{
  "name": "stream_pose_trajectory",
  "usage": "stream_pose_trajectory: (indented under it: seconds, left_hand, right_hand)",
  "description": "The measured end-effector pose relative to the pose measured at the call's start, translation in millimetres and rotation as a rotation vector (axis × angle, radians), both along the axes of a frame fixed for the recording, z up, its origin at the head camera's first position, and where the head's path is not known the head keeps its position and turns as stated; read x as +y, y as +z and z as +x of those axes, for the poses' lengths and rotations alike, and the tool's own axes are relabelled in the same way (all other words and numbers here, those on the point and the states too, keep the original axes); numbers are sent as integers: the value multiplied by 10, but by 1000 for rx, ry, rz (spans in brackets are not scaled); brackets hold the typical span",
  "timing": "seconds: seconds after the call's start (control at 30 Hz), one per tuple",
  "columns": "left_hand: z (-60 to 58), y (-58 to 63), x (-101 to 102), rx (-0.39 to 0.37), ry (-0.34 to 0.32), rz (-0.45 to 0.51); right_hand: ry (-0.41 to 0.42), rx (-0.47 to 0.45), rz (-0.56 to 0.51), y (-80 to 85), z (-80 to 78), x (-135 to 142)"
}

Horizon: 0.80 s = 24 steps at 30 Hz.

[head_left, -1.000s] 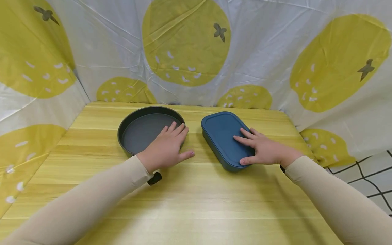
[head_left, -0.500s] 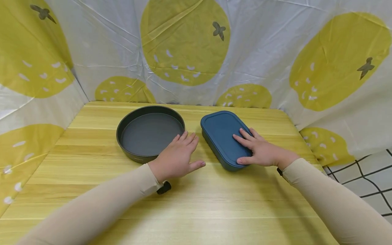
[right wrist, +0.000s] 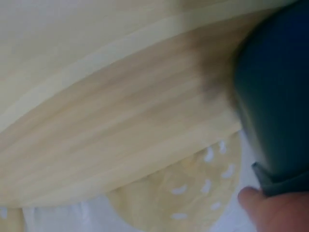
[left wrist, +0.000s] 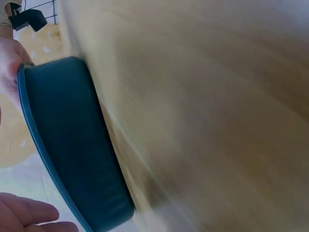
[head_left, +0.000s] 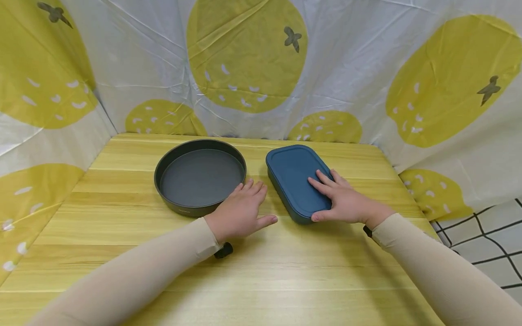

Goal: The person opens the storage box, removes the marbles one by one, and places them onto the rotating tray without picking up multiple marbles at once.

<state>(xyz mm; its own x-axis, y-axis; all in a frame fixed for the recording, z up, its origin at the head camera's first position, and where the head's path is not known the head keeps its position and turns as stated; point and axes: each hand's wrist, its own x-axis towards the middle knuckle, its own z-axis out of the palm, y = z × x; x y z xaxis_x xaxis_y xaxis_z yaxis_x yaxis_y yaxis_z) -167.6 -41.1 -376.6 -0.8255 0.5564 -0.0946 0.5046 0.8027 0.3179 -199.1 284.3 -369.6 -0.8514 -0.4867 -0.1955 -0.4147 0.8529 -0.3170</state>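
A blue rectangular lidded food container point(head_left: 294, 174) stands on the wooden tabletop, right of the middle. My right hand point(head_left: 342, 199) rests on its lid with fingers spread, the thumb at the near corner. In the right wrist view, a fingertip point(right wrist: 270, 208) shows beside the container's lid edge point(right wrist: 289, 183). My left hand point(head_left: 240, 210) hovers between the container and a round dark grey pan point(head_left: 200, 176), fingers extended and holding nothing. Its fingertips overlap the pan's near right rim in the head view. The left wrist view shows the container's side wall point(left wrist: 77, 140) with left fingers point(left wrist: 29, 210) below.
The wooden table point(head_left: 285, 271) ends at a white curtain point(head_left: 346, 54) with yellow fruit prints, which hangs behind and along both sides. A white cloth with a black grid point(head_left: 485, 240) shows past the right edge.
My left hand has moved right and nearer, off the pan towards the container. The right hand stays on the lid, its thumb and the container shifted slightly left in view.
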Motion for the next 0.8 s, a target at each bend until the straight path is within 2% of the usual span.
stream_pose_trajectory:
  seconds: [0.5,0.67,0.8]
  left_hand:
    - [-122,-165,261,-95,92,37]
    - [-190,-232,299,-134,101,56]
    - [-254,-278,312,-157,104,105]
  right_hand:
    - [-100,121,48,-103,16,-484]
    - [-88,144,43,-112,27,-550]
    - [-46,164,44,-109,41,-556]
